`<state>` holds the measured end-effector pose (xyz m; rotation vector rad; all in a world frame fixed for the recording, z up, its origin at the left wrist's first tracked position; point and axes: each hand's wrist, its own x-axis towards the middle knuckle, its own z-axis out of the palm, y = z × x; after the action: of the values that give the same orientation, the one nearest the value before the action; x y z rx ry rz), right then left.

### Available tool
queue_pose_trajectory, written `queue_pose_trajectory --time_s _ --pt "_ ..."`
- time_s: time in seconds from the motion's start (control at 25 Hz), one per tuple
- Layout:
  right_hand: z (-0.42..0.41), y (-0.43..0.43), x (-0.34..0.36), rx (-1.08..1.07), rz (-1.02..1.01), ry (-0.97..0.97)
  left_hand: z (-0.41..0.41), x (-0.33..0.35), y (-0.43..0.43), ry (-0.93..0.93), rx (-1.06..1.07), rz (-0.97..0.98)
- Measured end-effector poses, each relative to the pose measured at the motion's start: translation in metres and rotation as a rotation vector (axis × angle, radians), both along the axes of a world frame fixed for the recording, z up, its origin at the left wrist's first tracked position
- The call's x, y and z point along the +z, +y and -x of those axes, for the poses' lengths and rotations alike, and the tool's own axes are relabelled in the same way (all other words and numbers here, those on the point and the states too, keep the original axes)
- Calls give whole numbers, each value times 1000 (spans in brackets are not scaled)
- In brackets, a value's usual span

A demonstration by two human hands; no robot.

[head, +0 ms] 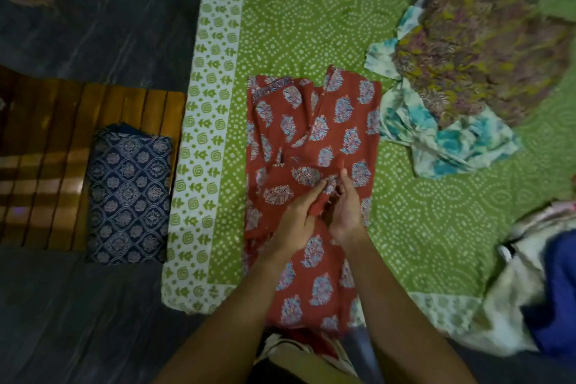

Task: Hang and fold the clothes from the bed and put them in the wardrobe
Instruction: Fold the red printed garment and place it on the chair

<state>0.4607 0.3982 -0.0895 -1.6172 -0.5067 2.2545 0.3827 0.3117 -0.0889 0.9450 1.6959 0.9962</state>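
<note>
Both hands meet mid-garment: the left hand (296, 218) has its grip pinched on a fold of the kurta (343, 121); the right hand (346, 215) touches that fold, grip unclear. The kurta lies across the bed's (280, 25) near edge. Level both sides before folding, clear of the far pile (467, 65).

1. A garment (311, 140) was spread on the bed (311, 25), near its left edge.
2. A pile (467, 72) was heaped right of it, farther back.
3. A folded cloth (129, 193) was laid left of the bed.
</note>
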Motion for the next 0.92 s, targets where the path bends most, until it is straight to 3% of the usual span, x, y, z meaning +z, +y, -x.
queue_pose_trajectory --time_s 0.28,0.4,0.52,0.6,0.64,0.76,0.92 --pt "-79 -26 -7 -69 -131 -200 -72 -9 -17 72 -281 172" --pt "-94 -31 -14 -147 -148 -445 -82 -24 -24 76 -409 189" --pt "-106 -40 -14 -154 -247 -781 -99 -26 -20 -102 -452 379" --pt "-108 -47 -14 -64 -404 -915 -106 -15 -12 -460 -222 485" --pt "-106 -50 -14 5 -492 -879 -106 -11 -9 -588 -11 461" --pt "-89 -55 -15 276 -479 -589 -87 -16 -6 -606 553 403" --pt "-71 -54 -20 447 -298 -560 -60 -30 -8 -501 544 469"
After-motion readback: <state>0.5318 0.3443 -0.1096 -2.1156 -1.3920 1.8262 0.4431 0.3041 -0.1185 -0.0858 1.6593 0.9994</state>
